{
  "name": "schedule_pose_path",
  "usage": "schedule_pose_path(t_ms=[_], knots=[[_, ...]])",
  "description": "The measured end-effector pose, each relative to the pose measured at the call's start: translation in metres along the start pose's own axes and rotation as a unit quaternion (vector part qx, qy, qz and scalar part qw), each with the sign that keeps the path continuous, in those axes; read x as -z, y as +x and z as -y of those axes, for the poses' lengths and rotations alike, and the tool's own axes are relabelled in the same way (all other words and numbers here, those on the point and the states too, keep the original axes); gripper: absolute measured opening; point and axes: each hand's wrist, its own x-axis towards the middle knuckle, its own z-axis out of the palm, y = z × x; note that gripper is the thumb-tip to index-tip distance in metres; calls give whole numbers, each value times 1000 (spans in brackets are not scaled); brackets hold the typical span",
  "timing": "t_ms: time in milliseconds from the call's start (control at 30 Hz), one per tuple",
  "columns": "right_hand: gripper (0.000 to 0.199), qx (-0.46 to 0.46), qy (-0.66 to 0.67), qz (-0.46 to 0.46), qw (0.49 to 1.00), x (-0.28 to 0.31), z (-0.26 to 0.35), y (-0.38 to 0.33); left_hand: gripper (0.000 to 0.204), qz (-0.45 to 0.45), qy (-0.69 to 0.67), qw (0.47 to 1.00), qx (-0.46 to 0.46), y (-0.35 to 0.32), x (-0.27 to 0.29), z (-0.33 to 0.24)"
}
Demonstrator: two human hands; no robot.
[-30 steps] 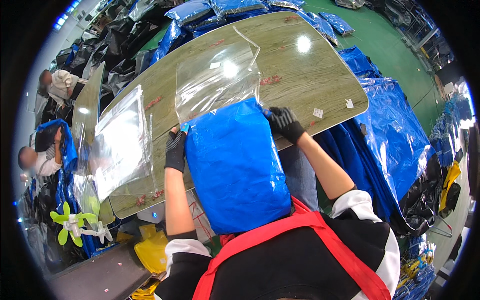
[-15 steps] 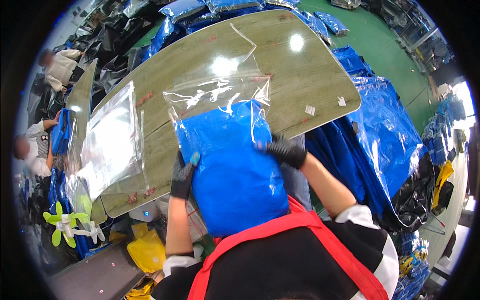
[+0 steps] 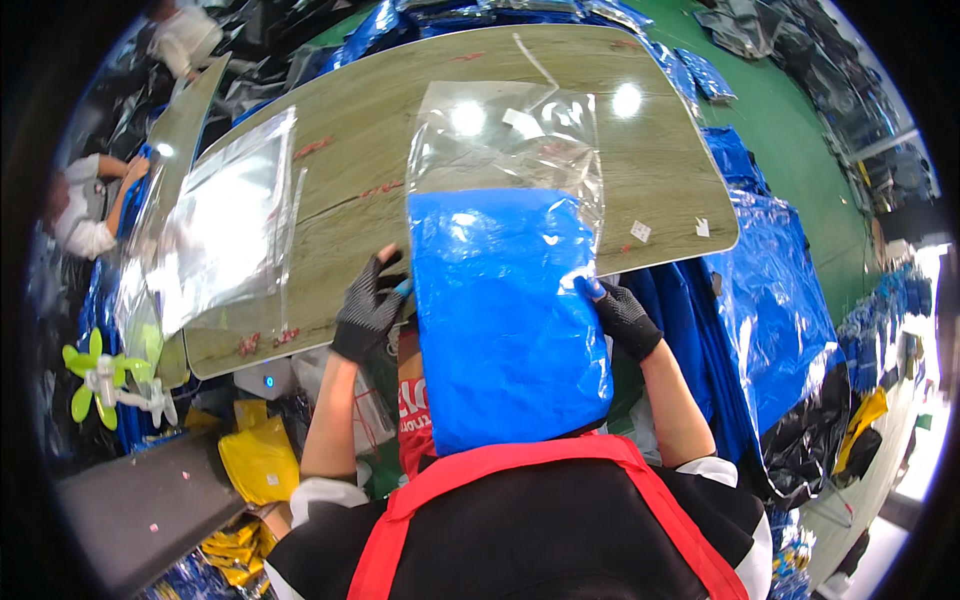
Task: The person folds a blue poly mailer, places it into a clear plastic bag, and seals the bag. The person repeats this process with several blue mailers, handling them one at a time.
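A folded blue sheet-like bundle (image 3: 510, 300) lies inside a clear plastic bag (image 3: 505, 135). The upper, unfilled part of the bag rests flat on the table, while the filled part hangs over the near edge toward my apron. My left hand (image 3: 368, 312), in a dark dotted glove with bare fingertips, is at the bag's left side with its fingers apart. One blue-tipped finger comes close to the bag's edge; whether it touches cannot be told. My right hand (image 3: 628, 318), gloved alike, pinches the bag's right edge, its other fingers partly hidden.
On the wood-grain table (image 3: 350, 150) a stack of clear bags (image 3: 235, 215) lies to the left. A green fan (image 3: 100, 375) stands at the lower left. Blue sheeting (image 3: 770, 290) is heaped at the right. Another person (image 3: 90, 205) works at far left.
The bundle has straightened and flattened, with the bag's upper part now smooth on the table. My left hand has come off the bundle and spread its fingers; my right has shifted to the edge.
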Motion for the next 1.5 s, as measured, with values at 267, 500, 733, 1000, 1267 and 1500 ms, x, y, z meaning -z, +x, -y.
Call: schedule_pose_path(t_ms=[267,500,733,1000,1267,1500], knots=[[57,122,-112,-59,984,-2,-29,-20,14,-78,413,888,-188,-43,-36,-16],[71,63,-46,26,997,5,-33,-20,10,-177,135,974,-36,-64,-31,28],[80,94,-21,10,995,-30,-31,-32,14,-149,290,945,-35,-78,-26,30],[64,97,-19,20,995,-33,-36,-33,23,36,124,991,-17,-89,12,29],[65,243,-134,71,958,-50,-12,-20,53,-69,-116,988,74,-22,20,16],[70,138,-25,86,986,-32,3,-14,80,84,-242,943,212,-84,-20,14]])
